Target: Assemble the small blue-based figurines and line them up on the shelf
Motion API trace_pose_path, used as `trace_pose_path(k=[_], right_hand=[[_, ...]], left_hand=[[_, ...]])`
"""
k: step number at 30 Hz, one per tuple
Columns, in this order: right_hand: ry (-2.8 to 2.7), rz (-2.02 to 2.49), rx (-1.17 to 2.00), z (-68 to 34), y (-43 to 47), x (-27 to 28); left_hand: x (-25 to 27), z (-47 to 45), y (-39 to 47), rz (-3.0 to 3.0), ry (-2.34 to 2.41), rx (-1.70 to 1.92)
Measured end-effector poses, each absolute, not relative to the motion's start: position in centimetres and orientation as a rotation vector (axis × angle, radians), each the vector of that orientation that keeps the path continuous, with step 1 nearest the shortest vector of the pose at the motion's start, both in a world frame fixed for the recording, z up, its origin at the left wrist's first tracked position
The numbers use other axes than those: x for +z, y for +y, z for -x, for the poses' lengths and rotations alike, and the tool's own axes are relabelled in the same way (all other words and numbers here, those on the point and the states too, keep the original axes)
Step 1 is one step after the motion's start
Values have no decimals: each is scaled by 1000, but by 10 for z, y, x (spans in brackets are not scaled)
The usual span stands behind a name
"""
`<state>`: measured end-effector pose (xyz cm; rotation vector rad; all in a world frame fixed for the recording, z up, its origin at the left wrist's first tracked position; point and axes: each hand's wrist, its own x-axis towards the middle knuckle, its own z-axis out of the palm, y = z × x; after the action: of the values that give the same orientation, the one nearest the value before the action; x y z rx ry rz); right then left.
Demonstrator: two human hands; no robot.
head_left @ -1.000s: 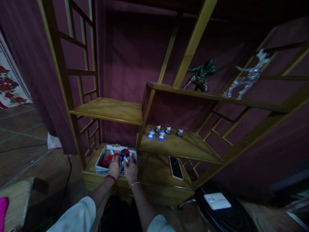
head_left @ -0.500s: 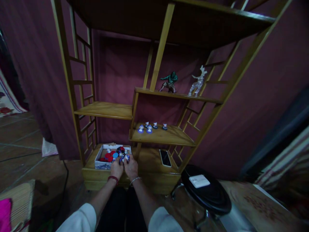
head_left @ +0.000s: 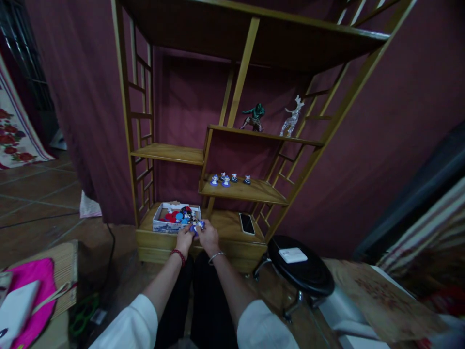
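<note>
My left hand and my right hand meet just in front of a small white box on the bottom board of a wooden shelf unit. Between their fingertips they hold a small blue-and-white figurine. The box holds red, blue and dark small pieces. Several similar little figurines stand in a group on the middle right shelf. My left wrist wears a red bead bracelet, my right a thin bangle.
A dark phone lies on the bottom board. A green figure and a clear deer stand on the upper shelf. A black round stool with a white box stands right. A pink bag lies left.
My view has pulled back and up from the shelf. Both hands have come out of the box to its front right corner, holding a small figurine between them.
</note>
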<state>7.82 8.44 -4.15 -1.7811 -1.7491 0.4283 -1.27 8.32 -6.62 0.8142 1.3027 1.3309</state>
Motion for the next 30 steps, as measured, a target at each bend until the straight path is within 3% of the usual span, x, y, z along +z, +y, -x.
trace_pose_path(k=[16,30], right_hand=[[-1701,1488,579,-93,59,-27],[-1289,1091,1105,-102,51,-31]], left_hand=[[-50,21,29,-609,656,1433],[-45,16,14,-671,654,1456]])
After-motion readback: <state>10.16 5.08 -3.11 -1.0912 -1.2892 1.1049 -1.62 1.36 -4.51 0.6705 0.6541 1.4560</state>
